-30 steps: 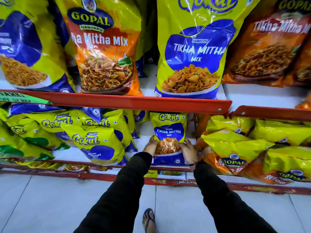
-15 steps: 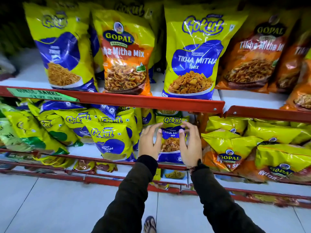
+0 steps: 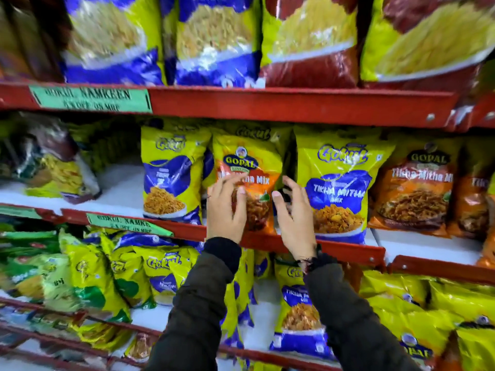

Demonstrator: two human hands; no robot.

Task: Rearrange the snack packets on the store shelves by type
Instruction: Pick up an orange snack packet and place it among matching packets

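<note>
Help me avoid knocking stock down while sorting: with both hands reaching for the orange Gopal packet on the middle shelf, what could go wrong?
1. The orange Gopal packet stands wedged between two yellow Gokul packets; pulling it out could tip either neighbour off the red shelf lip.
2. Left hand and right hand are open, not yet gripping; a loose hold could let the glossy packet slip.

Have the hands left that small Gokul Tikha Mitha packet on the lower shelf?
Yes. Both hands, left hand and right hand, rose past the red shelf edge to the orange Gopal packet.
</note>
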